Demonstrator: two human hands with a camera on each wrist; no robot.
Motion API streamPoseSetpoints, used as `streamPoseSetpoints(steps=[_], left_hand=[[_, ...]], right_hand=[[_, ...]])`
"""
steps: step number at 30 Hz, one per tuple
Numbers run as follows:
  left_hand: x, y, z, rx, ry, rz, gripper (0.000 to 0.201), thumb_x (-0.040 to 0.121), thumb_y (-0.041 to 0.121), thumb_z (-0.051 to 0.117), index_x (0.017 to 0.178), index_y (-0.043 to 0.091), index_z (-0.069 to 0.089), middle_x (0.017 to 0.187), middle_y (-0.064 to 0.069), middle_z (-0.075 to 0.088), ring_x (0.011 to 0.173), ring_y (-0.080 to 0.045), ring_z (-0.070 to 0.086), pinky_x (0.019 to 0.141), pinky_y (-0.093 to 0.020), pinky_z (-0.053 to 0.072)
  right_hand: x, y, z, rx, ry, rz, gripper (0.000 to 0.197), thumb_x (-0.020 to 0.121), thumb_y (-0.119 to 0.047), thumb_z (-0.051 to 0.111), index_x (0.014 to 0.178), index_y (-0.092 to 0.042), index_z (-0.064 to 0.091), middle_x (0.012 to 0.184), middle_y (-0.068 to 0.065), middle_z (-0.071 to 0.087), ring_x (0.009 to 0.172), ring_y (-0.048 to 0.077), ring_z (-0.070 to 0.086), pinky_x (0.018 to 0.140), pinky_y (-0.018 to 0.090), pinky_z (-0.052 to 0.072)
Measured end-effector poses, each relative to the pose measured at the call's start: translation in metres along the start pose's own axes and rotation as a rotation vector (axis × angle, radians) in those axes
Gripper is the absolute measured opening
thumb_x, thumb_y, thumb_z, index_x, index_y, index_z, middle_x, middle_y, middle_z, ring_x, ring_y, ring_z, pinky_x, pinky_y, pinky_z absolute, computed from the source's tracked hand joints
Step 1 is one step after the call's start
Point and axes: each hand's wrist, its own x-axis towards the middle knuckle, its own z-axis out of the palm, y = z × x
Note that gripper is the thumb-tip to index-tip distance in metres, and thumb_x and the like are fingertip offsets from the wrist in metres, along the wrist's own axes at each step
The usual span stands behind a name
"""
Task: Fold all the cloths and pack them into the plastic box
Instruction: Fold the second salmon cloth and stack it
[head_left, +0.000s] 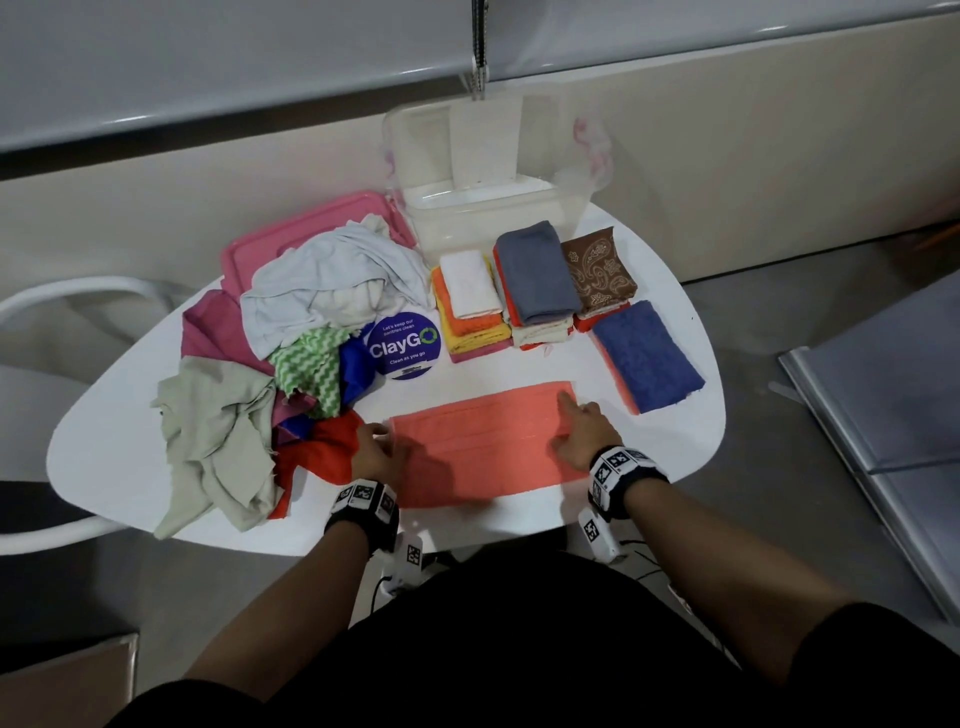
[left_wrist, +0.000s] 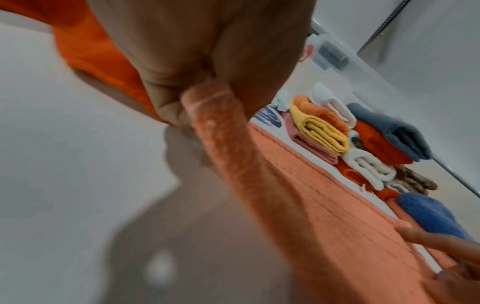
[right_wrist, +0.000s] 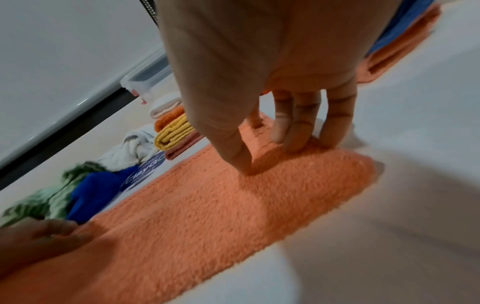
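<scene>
Left hand (left_wrist: 197, 61): my fingers (left_wrist: 166, 102) are curled, pinching the left edge of the coral towel (head_left: 483, 447) and lifting it slightly.

Right hand (right_wrist: 272, 61): my fingers (right_wrist: 298, 127) are straight and a little spread, tips pressing the towel's right end flat.

Coral towel: one long band, lying on the white desk (head_left: 119, 452) just in front of me, between both hands.

Folded cloths, beyond the towel: a blue one (head_left: 647, 356) to the right; behind it three stacks side by side, topped white (head_left: 470, 283), grey (head_left: 537, 270) and brown patterned (head_left: 597, 270).

Unfolded heap (head_left: 291, 353), left of the towel: white, green zigzag, magenta, beige, blue and red cloths.

Plastic box (head_left: 488, 171): clear, at the desk's far edge behind the stacks; pink lid (head_left: 291, 234) beside it, partly under the heap.

Round "ClayGo" sticker (head_left: 404, 345): on the desk, between heap and stacks.
</scene>
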Motion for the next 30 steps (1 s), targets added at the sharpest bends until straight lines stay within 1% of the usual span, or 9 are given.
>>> streamPoseSetpoints(steps=[4, 7, 10, 12, 17, 20, 23, 28, 30], left_hand=[[0.002, 0.000, -0.004, -0.017, -0.065, -0.084, 0.057, 0.086, 0.034, 0.071, 0.133, 0.015, 0.046, 0.101, -0.005, 0.063, 0.094, -0.029, 0.064, 0.081, -0.035, 0.052], [0.009, 0.009, -0.001, -0.008, -0.149, -0.101, 0.041, 0.086, 0.032, 0.069, 0.119, 0.009, 0.061, 0.106, -0.012, 0.069, 0.092, -0.030, 0.066, 0.081, -0.039, 0.057], [0.003, 0.028, 0.005, -0.232, -0.272, -0.165, 0.037, 0.088, 0.019, 0.069, 0.119, 0.004, 0.054, 0.109, -0.017, 0.064, 0.088, -0.032, 0.066, 0.063, -0.043, 0.061], [-0.008, 0.043, 0.011, -0.327, -0.356, -0.146, 0.040, 0.087, 0.018, 0.071, 0.120, 0.006, 0.050, 0.107, -0.017, 0.063, 0.088, -0.029, 0.067, 0.057, -0.039, 0.060], [-0.033, 0.068, 0.023, -0.398, -0.574, -0.024, 0.021, 0.096, 0.012, 0.058, 0.116, 0.010, 0.053, 0.098, -0.013, 0.065, 0.082, -0.025, 0.065, 0.055, -0.030, 0.057], [-0.014, 0.066, 0.019, -0.113, -0.442, 0.148, 0.015, 0.095, 0.013, 0.056, 0.107, 0.021, 0.060, 0.106, -0.007, 0.068, 0.092, -0.027, 0.066, 0.073, -0.034, 0.056], [0.004, 0.066, 0.011, 0.123, -0.330, 0.242, 0.024, 0.091, 0.012, 0.059, 0.109, 0.026, 0.065, 0.109, 0.006, 0.065, 0.093, -0.016, 0.062, 0.087, -0.027, 0.048], [0.018, 0.072, 0.018, 0.358, -0.438, 0.370, 0.020, 0.086, 0.014, 0.065, 0.102, 0.026, 0.069, 0.104, 0.000, 0.071, 0.095, -0.019, 0.065, 0.087, -0.029, 0.050], [0.022, 0.073, 0.022, 0.346, -0.334, 0.425, 0.014, 0.084, 0.017, 0.067, 0.094, 0.026, 0.063, 0.099, 0.000, 0.066, 0.093, -0.022, 0.064, 0.084, -0.035, 0.052]], right_hand=[[-0.012, -0.013, 0.002, -0.037, 0.105, -0.058, 0.070, 0.085, -0.026, 0.057, 0.149, -0.025, 0.028, 0.130, 0.013, 0.047, 0.110, 0.035, 0.057, 0.096, 0.042, 0.049], [-0.019, -0.022, 0.012, 0.213, 0.134, -0.166, 0.053, 0.086, -0.020, 0.059, 0.138, -0.028, 0.049, 0.123, 0.004, 0.055, 0.105, 0.023, 0.060, 0.095, 0.034, 0.049], [-0.025, -0.035, 0.018, 0.553, -0.064, -0.194, 0.045, 0.085, -0.006, 0.059, 0.123, -0.031, 0.060, 0.093, 0.001, 0.065, 0.079, 0.013, 0.062, 0.075, 0.027, 0.052], [-0.029, -0.045, 0.019, 0.698, -0.252, -0.173, 0.054, 0.083, 0.002, 0.059, 0.127, -0.029, 0.057, 0.092, -0.001, 0.064, 0.079, 0.013, 0.061, 0.067, 0.026, 0.051], [-0.036, -0.061, 0.026, 0.875, -0.443, -0.051, 0.062, 0.082, 0.007, 0.062, 0.136, -0.020, 0.046, 0.093, 0.007, 0.065, 0.082, 0.023, 0.063, 0.071, 0.031, 0.056], [-0.032, -0.056, 0.034, 0.867, -0.362, -0.012, 0.056, 0.083, -0.015, 0.076, 0.131, -0.023, 0.047, 0.109, 0.002, 0.062, 0.090, 0.018, 0.065, 0.070, 0.030, 0.058], [-0.024, -0.055, 0.042, 0.695, -0.263, -0.053, 0.060, 0.081, -0.030, 0.079, 0.132, -0.017, 0.050, 0.122, 0.002, 0.059, 0.102, 0.020, 0.064, 0.087, 0.037, 0.055], [-0.019, -0.069, 0.049, 0.346, -0.215, -0.115, 0.009, 0.079, -0.031, 0.069, 0.081, -0.024, 0.062, 0.077, -0.008, 0.065, 0.076, 0.019, 0.064, 0.074, 0.033, 0.050], [-0.018, -0.072, 0.049, 0.249, -0.211, -0.087, 0.008, 0.076, -0.029, 0.066, 0.074, -0.026, 0.060, 0.081, -0.006, 0.064, 0.079, 0.022, 0.064, 0.075, 0.032, 0.050]])
